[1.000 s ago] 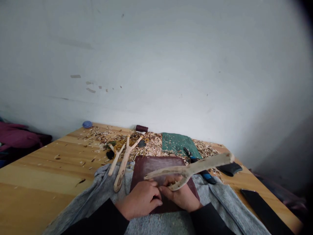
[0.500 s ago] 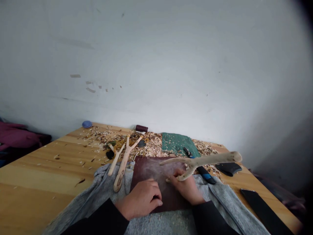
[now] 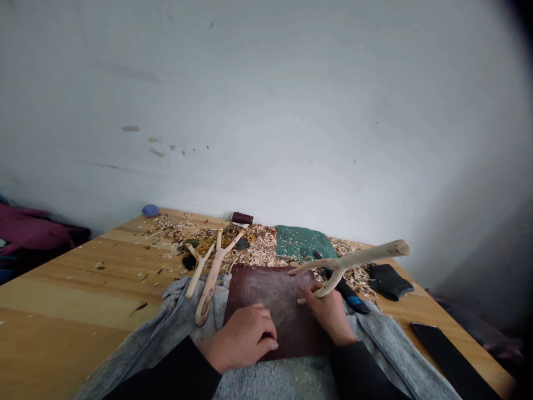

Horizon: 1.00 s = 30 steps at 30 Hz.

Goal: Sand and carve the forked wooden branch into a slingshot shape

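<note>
A pine workbench [image 3: 75,278] carries scattered wood shavings [image 3: 260,250], and a grey knit cloth [image 3: 287,380] lies at its near edge under a dark maroon leather pad [image 3: 270,294]. A forked branch [image 3: 366,256] is raised above the pad's right corner, its long arm pointing right. The right hand [image 3: 328,314] has its fingers [image 3: 318,291] closed around the fork. The left hand [image 3: 239,339] rests on the pad, its fingers [image 3: 264,328] curled, with no object visible in them; the palm is hidden. Beyond the pad lie two carved forked sticks [image 3: 210,283], a blue-handled knife [image 3: 350,294], its blade hard to make out, and a round blue tin [image 3: 150,210], contents not visible.
</note>
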Each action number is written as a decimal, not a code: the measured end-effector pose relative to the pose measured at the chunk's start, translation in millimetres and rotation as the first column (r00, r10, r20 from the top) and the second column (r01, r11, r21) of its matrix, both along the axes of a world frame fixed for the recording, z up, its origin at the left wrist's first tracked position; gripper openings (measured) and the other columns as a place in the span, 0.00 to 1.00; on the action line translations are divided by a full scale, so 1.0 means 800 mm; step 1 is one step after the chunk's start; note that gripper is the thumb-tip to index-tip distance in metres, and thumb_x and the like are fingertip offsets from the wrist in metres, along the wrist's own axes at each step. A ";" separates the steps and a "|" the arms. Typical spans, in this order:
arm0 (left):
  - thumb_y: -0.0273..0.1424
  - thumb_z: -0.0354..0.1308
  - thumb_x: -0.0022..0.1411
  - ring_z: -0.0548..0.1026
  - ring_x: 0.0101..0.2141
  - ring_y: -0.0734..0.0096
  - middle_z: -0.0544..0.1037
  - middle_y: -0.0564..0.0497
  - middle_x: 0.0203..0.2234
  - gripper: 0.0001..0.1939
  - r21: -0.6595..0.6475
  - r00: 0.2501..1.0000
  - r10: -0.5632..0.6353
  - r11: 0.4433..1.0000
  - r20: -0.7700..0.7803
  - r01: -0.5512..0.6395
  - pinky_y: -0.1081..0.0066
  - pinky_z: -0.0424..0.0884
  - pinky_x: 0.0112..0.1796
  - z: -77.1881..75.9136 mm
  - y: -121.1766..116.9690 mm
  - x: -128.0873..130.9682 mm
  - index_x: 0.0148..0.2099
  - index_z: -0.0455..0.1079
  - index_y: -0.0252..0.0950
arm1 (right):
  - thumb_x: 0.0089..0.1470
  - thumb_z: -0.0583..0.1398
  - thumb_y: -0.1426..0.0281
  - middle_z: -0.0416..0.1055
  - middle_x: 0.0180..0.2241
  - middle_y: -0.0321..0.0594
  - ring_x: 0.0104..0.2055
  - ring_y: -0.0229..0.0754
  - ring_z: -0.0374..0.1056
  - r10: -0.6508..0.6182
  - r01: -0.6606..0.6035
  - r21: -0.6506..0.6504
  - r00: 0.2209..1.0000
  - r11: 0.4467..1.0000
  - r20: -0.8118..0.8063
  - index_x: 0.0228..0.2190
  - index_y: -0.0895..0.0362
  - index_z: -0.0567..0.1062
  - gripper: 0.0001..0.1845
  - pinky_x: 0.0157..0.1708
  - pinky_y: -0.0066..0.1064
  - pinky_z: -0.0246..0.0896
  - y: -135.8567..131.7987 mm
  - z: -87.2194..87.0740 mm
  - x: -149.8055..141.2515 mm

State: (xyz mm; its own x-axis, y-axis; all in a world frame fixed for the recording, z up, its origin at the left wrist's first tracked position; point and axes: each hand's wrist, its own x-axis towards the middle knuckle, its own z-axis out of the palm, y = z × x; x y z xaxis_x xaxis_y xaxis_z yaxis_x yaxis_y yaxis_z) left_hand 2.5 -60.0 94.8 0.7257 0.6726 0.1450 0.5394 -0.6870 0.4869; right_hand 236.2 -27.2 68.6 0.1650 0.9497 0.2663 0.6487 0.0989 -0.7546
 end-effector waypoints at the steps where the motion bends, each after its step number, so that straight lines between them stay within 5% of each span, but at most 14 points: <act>1: 0.29 0.61 0.59 0.73 0.35 0.68 0.78 0.54 0.29 0.03 0.000 1.000 0.001 1.000 -0.002 -0.001 0.70 0.65 0.37 0.000 0.000 0.000 0.33 0.77 0.40 | 0.48 0.56 0.60 0.59 0.14 0.32 0.18 0.38 0.59 0.008 -0.008 0.012 1.000 1.000 0.009 0.15 0.52 0.59 0.16 0.19 0.28 0.51 -0.001 0.001 -0.001; 6: 0.30 0.61 0.59 0.74 0.36 0.67 0.79 0.53 0.30 0.04 0.001 1.000 0.005 1.000 -0.014 -0.005 0.69 0.66 0.38 -0.006 0.001 0.000 0.34 0.77 0.40 | 0.49 0.57 0.55 0.59 0.13 0.31 0.17 0.35 0.58 0.223 -0.224 -0.040 0.974 0.974 -0.027 0.15 0.53 0.60 0.20 0.17 0.26 0.51 -0.025 0.007 -0.038; 9: 0.31 0.60 0.60 0.74 0.38 0.66 0.79 0.53 0.33 0.05 -0.001 1.000 -0.007 1.000 0.018 0.007 0.68 0.66 0.42 -0.011 0.003 -0.001 0.35 0.77 0.41 | 0.51 0.57 0.50 0.61 0.13 0.30 0.14 0.34 0.58 0.394 -0.441 -0.186 0.886 0.878 -0.243 0.20 0.54 0.63 0.21 0.13 0.24 0.48 -0.035 0.006 -0.057; 11: 0.31 0.60 0.60 0.74 0.38 0.66 0.79 0.53 0.32 0.04 -0.001 1.000 -0.008 1.000 0.016 0.008 0.68 0.66 0.41 -0.011 0.003 -0.002 0.34 0.77 0.41 | 0.51 0.56 0.49 0.63 0.13 0.31 0.13 0.34 0.59 0.358 -0.408 -0.205 0.902 0.890 -0.239 0.20 0.54 0.64 0.23 0.13 0.24 0.49 -0.033 0.005 -0.056; 15: 0.30 0.62 0.58 0.74 0.35 0.68 0.78 0.53 0.29 0.03 -0.001 1.000 0.005 1.000 -0.011 -0.005 0.70 0.66 0.37 -0.007 0.001 -0.001 0.33 0.77 0.40 | 0.53 0.56 0.53 0.64 0.11 0.33 0.14 0.37 0.62 0.092 -0.100 -0.135 0.994 0.986 -0.063 0.16 0.53 0.63 0.22 0.16 0.26 0.54 -0.015 0.005 -0.026; 19: 0.30 0.62 0.58 0.74 0.35 0.69 0.78 0.54 0.29 0.03 -0.002 1.000 0.004 1.000 -0.003 -0.004 0.70 0.65 0.39 -0.004 0.001 -0.001 0.33 0.77 0.40 | 0.52 0.57 0.57 0.64 0.12 0.34 0.16 0.39 0.64 -0.041 0.040 -0.069 0.999 0.997 -0.012 0.15 0.52 0.62 0.20 0.19 0.27 0.54 -0.003 0.007 0.001; 24: 0.31 0.60 0.60 0.73 0.36 0.68 0.78 0.54 0.29 0.05 0.000 1.000 0.006 1.000 -0.016 -0.006 0.70 0.66 0.37 -0.005 0.002 -0.001 0.34 0.77 0.40 | 0.50 0.59 0.53 0.62 0.12 0.32 0.15 0.37 0.61 0.109 -0.112 -0.077 0.993 0.991 -0.051 0.16 0.53 0.62 0.22 0.16 0.26 0.52 -0.016 0.001 -0.023; 28: 0.30 0.61 0.59 0.74 0.38 0.67 0.79 0.54 0.32 0.03 -0.012 1.000 0.003 1.000 0.003 -0.003 0.69 0.66 0.42 -0.008 0.002 -0.001 0.34 0.77 0.40 | 0.50 0.59 0.48 0.63 0.13 0.31 0.14 0.34 0.59 0.375 -0.421 -0.166 0.893 0.892 -0.250 0.20 0.55 0.66 0.24 0.13 0.23 0.49 -0.030 -0.002 -0.052; 30: 0.29 0.61 0.59 0.74 0.38 0.67 0.79 0.54 0.32 0.03 -0.012 1.000 -0.001 1.000 0.012 0.001 0.69 0.66 0.42 -0.009 0.002 -0.001 0.34 0.77 0.40 | 0.50 0.59 0.48 0.63 0.13 0.31 0.14 0.34 0.59 0.349 -0.392 -0.172 0.907 0.904 -0.236 0.19 0.55 0.66 0.24 0.13 0.23 0.49 -0.030 -0.001 -0.052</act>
